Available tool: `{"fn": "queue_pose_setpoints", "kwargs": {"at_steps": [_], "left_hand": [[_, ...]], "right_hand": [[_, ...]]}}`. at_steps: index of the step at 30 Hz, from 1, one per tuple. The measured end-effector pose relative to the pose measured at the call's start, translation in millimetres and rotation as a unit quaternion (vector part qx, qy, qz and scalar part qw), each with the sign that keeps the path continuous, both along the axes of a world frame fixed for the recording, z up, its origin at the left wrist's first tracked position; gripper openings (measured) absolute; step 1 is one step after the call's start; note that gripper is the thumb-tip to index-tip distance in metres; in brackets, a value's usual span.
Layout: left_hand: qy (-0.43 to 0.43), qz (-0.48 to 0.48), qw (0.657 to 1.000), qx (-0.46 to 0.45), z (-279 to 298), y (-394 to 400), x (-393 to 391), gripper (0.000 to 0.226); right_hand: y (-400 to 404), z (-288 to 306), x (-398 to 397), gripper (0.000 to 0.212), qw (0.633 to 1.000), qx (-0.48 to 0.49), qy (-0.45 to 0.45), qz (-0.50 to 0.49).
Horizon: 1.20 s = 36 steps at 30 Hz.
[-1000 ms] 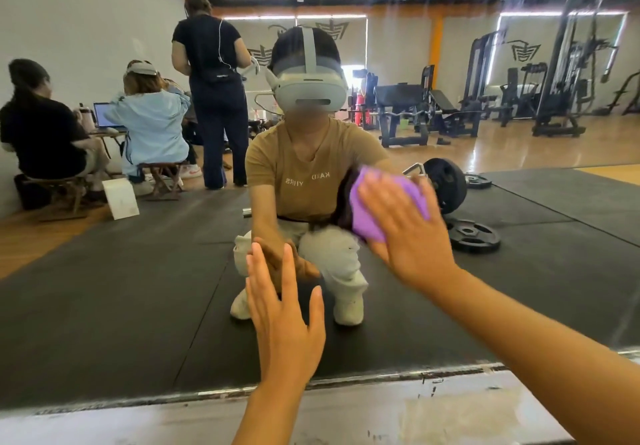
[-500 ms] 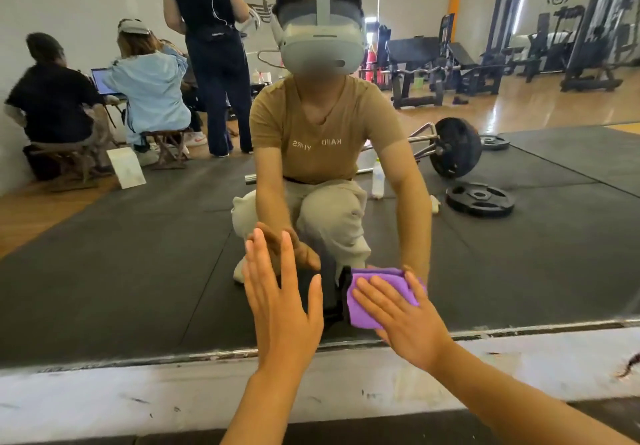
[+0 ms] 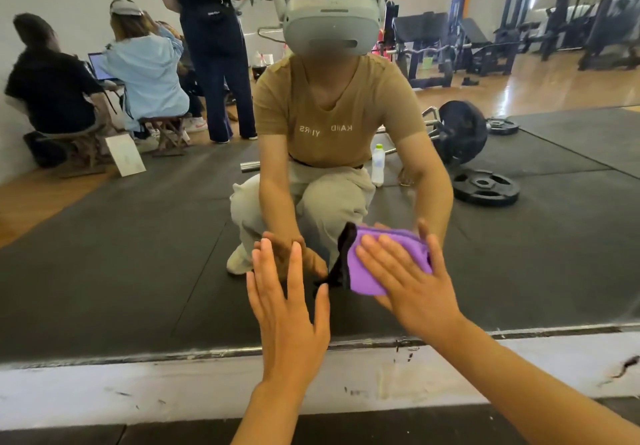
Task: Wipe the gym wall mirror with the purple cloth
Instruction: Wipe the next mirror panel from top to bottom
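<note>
— Low in the middle of the frame, where was the purple cloth (image 3: 377, 264) at that moment?

— Flat against the mirror (image 3: 138, 254), just above its bottom edge, right of centre. The right hand (image 3: 412, 285) lay over it with fingers straight and spread, pressing it to the glass rather than gripping it.

— And the left hand (image 3: 287, 309)?

— It held nothing. It was open, fingers straight and slightly fanned, flat on the glass just left of the cloth, apparently as a brace (the palm side was hidden, so I judged contact from its reflection meeting the fingertips).

— What had changed just before?

— A second earlier the cloth was up at chest height of the reflection, right of centre. Half a second earlier it sat at the very bottom of the glass. Then it had risen a little and shifted rightwards. The left hand stayed almost where it was.

— So what did that mean for the job?

— I'd say one downward stroke was finished and the next pass was starting, a strip further right. The lower central patch looked covered; the glass at the far left and right of the frame probably remained.
</note>
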<state>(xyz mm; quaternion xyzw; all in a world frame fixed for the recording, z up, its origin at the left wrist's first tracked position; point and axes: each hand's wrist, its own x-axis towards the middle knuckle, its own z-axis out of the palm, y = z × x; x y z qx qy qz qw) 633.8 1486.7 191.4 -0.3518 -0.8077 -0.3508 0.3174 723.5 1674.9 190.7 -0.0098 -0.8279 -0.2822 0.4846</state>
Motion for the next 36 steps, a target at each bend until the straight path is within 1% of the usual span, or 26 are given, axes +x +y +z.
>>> {"fn": "queue_pose_setpoints", "kwargs": {"at_steps": [2, 4, 7, 11, 13, 16, 18, 21, 24, 26, 29, 32, 34, 36], "left_hand": [[-0.014, 0.006, 1.0, 0.012, 4.2, 4.3, 6.6, 0.073], [-0.007, 0.001, 1.0, 0.014, 10.2, 8.8, 14.1, 0.072], [0.003, -0.02, 0.999, 0.028, 25.4, 16.3, 19.6, 0.069], [0.005, -0.055, 0.997, 0.048, 41.1, 20.4, 17.9, 0.064], [-0.005, -0.072, 0.996, 0.051, 39.9, 18.6, 19.3, 0.064], [-0.017, -0.098, 0.993, 0.065, 34.3, 15.0, 20.3, 0.061], [-0.029, -0.113, 0.991, 0.065, 30.7, 13.7, 21.6, 0.062], [-0.039, -0.133, 0.988, 0.073, 31.9, 15.3, 26.4, 0.062], [-0.057, -0.13, 0.986, 0.084, 35.3, 21.5, 32.3, 0.063], [-0.062, -0.133, 0.984, 0.097, 33.9, 24.4, 35.3, 0.066], [-0.065, -0.133, 0.982, 0.119, 33.2, 33.0, 36.8, 0.068], [-0.066, -0.119, 0.982, 0.132, 29.2, 41.9, 36.9, 0.064], [-0.073, -0.109, 0.981, 0.141, 27.8, 46.6, 37.1, 0.061], [-0.069, -0.092, 0.983, 0.144, 26.7, 50.8, 38.5, 0.061]], "right_hand": [[0.9, 26.6, -1.5, 0.062, 0.999, -0.044, 0.031, 0.009], [0.9, 42.6, 0.2, 0.062, 0.997, -0.064, 0.041, 0.008], [-0.6, 50.0, 4.5, 0.063, 0.998, -0.061, 0.021, -0.009], [-5.9, 56.4, 13.9, 0.073, 0.997, -0.053, 0.011, -0.048], [-9.6, 59.5, 22.0, 0.072, 0.996, -0.051, 0.024, -0.068], [-7.3, 66.0, 32.0, 0.065, 0.995, -0.047, 0.05, -0.073], [0.0, 68.6, 37.5, 0.069, 0.995, -0.066, 0.036, -0.065], [7.7, 70.4, 41.3, 0.075, 0.995, -0.071, -0.009, -0.075], [7.5, 76.5, 41.2, 0.063, 0.993, -0.072, -0.031, -0.086], [9.3, 77.1, 42.1, 0.058, 0.994, -0.075, -0.036, -0.074], [13.3, 75.9, 36.7, 0.056, 0.995, -0.09, -0.015, -0.041], [12.1, 69.6, 28.1, 0.055, 0.994, -0.1, 0.035, -0.012], [13.5, 65.1, 20.6, 0.054, 0.994, -0.096, 0.057, -0.003], [17.9, 46.8, 20.3, 0.055, 0.995, -0.078, 0.055, -0.015]]}}
